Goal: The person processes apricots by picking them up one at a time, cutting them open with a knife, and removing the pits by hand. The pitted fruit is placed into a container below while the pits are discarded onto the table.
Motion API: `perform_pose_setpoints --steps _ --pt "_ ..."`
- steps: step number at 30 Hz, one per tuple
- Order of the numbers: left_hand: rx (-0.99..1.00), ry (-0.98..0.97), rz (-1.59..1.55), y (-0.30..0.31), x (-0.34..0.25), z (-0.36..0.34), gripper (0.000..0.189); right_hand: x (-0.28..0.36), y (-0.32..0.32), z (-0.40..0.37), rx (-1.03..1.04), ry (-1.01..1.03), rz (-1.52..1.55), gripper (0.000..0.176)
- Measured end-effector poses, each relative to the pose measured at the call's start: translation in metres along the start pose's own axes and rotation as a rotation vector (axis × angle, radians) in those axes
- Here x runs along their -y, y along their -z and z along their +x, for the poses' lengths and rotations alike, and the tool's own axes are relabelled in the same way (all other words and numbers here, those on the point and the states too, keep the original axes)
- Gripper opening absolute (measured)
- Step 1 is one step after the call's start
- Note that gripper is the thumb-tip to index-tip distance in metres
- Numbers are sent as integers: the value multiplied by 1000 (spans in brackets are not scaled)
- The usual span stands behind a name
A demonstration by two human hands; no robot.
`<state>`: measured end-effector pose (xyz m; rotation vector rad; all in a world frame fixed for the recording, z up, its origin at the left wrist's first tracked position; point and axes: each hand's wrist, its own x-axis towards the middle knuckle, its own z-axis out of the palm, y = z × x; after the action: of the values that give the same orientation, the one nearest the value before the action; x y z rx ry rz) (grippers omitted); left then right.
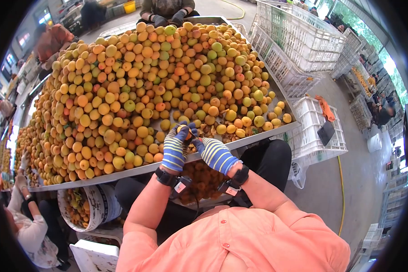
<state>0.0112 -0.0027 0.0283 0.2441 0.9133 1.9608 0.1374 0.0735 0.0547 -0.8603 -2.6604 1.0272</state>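
Note:
My left hand (176, 147), in a blue and yellow striped glove, is closed around a small yellow-orange fruit at the near edge of the metal table (136, 171). Close beside it on the right, my right hand (211, 152), in a matching glove, has its fingers bent together against the fruit. What these fingers grip is too small to make out. Beyond both hands a large heap of yellow, orange and greenish fruits (122, 95) covers the tabletop. Bits of brown peel or pulp lie just past my fingers.
White plastic crates (299, 36) are stacked at the right, with a crate (310, 122) bearing an orange cloth. A bucket (95, 208) of fruit stands below the table at left. People sit at the far side and left. A yellow hose crosses the floor.

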Motion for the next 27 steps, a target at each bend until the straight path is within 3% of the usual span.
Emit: perform_pose_setpoints --steps 4,5,12,16,19,22,25,27 --pt "33 -288 480 -6 -11 0 44 0 6 -2 30 7 232 40" --pt "58 -313 466 -7 -12 0 49 -1 6 -4 -41 124 207 42" --pt "41 34 -93 6 -3 2 34 6 5 -7 -143 67 -83 45" --pt "74 21 -133 4 5 2 35 10 5 -4 -42 -72 -154 42" --pt "29 31 34 9 8 6 36 4 -2 -3 9 -42 -44 50" --pt "17 104 50 0 -2 -1 37 3 0 -1 65 -31 84 47" --pt "53 120 54 1 -2 0 37 -3 -4 -2 58 110 203 43" --pt "79 121 56 -2 -4 -2 38 1 -4 -5 40 57 348 40"
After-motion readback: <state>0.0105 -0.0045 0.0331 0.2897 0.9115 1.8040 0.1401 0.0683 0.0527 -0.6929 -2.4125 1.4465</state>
